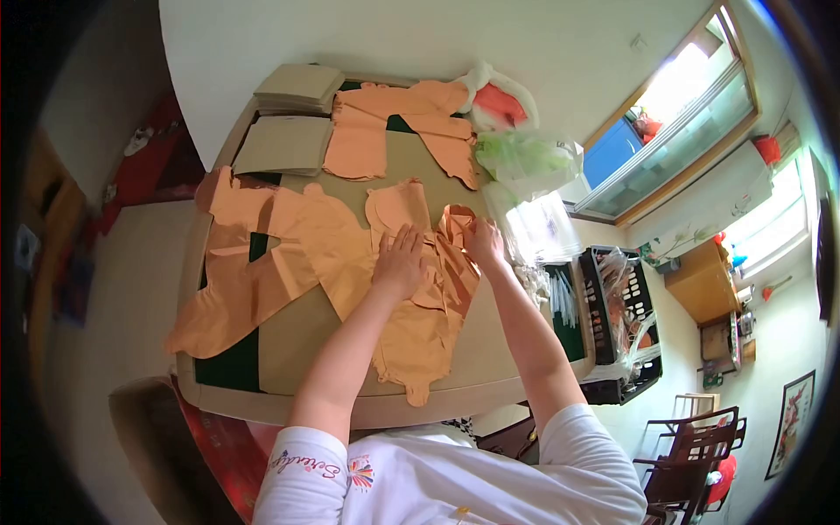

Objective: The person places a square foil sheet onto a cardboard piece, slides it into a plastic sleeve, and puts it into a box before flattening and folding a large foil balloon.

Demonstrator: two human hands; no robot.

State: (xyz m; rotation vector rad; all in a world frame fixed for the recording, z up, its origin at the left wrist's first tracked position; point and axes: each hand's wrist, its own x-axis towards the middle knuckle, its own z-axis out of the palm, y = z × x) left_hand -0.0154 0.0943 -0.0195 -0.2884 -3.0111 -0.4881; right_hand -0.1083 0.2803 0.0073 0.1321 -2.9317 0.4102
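Observation:
A flat, copper-coloured foil balloon [413,346] lies in front of me, its lower end near the table's front edge. My left hand [401,262] rests on it with the fingers laid out flat. At the balloon's right side, my right hand [484,242] pinches a raised, creased fold of the foil; the fingertips are partly hidden. More flat foil balloons [306,236] are spread to the left, overlapping one another. Another foil balloon [360,140] lies at the back of the table.
Stacks of grey-beige card [284,144] stand at the back left. To the right are clear plastic bags [542,229], a green-tinted plastic bag [525,157] and thin white straws [563,297]. A black crate [623,315] stands beside the table's right edge [588,350].

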